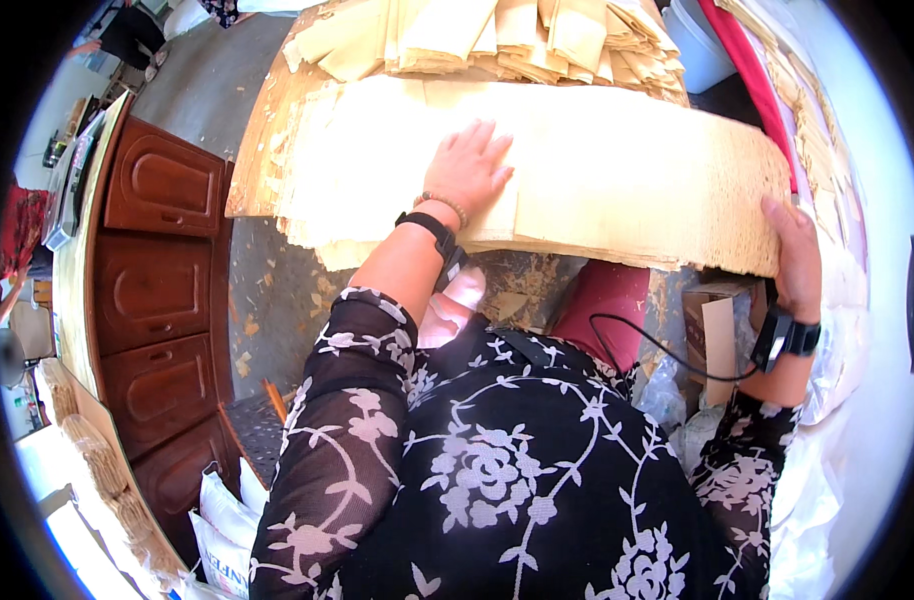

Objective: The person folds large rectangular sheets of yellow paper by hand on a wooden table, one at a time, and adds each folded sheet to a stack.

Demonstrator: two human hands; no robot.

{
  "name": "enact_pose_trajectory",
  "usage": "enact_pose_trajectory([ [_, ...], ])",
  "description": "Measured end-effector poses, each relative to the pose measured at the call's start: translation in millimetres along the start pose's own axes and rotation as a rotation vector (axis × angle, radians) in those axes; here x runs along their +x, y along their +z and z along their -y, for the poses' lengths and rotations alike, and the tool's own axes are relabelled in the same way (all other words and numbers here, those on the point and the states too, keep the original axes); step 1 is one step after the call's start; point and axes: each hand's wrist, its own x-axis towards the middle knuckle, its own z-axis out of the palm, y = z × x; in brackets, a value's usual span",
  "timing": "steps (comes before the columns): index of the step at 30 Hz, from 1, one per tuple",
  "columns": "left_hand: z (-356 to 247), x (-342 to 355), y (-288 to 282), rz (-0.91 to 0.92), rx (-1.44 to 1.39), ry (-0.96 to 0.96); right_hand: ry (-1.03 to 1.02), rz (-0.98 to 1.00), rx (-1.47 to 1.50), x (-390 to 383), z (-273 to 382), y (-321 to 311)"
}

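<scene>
A long stack of thin, pale yellow sheets (627, 175) lies across the front of the wooden table, its rough right end reaching past the tabletop. I cannot tell what the sheets are made of. My left hand (469, 165) rests flat on top of the stack, left of its middle, with the fingers slightly spread. At the right end my right hand (797, 255) grips the edge of the stack, thumb at the upper corner; most of its fingers are hidden. Behind it, more folded pale yellow sheets (517, 35) are heaped on the table.
The wooden table (252, 185) has flakes scattered on it. A brown cabinet (157, 260) stands at left. At right are a cardboard box (712, 320), plastic bags (662, 390) and a pale bucket (699, 50). A black cable (667, 350) runs to my right wrist. Another person's legs (132, 35) show far left.
</scene>
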Motion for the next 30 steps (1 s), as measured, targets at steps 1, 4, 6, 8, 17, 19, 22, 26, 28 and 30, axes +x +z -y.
enact_pose_trajectory([
  [1,-1.0,0.9,-0.5,0.002,-0.001,0.003,0.002,-0.005,0.000,-10.2,-3.6,-2.2],
  [4,0.4,0.0,1.9,-0.007,0.001,0.003,-0.001,-0.094,-0.035,-33.4,-11.6,-2.8],
  [6,0.8,0.8,3.1,-0.024,-0.001,0.012,0.011,-0.098,-0.036,-29.5,-10.5,-9.4],
  [8,1.7,0.5,1.2,-0.028,-0.017,0.003,0.020,-0.102,-0.040,-15.0,-13.1,-24.9],
  [17,2.6,2.4,5.6,-0.091,-0.041,0.033,0.054,0.079,0.086,23.8,-16.8,-54.0],
  [19,2.1,0.0,-0.6,-0.037,-0.175,0.116,0.079,0.059,0.140,31.1,-14.7,-53.8],
  [22,-19.5,-11.6,-14.5,-0.065,-0.326,0.259,0.111,0.005,0.250,46.8,-22.0,-54.7],
  [26,-31.5,-14.4,-0.9,-0.226,-0.347,0.249,0.150,-0.091,0.277,50.4,-16.2,-43.4],
  [28,-32.7,-12.2,2.7,-0.142,-0.342,0.177,0.133,-0.102,0.286,50.3,-13.7,-40.4],
  [30,-34.9,-8.8,2.1,-0.087,-0.432,0.124,0.044,0.003,0.359,49.0,-14.3,-41.3],
])
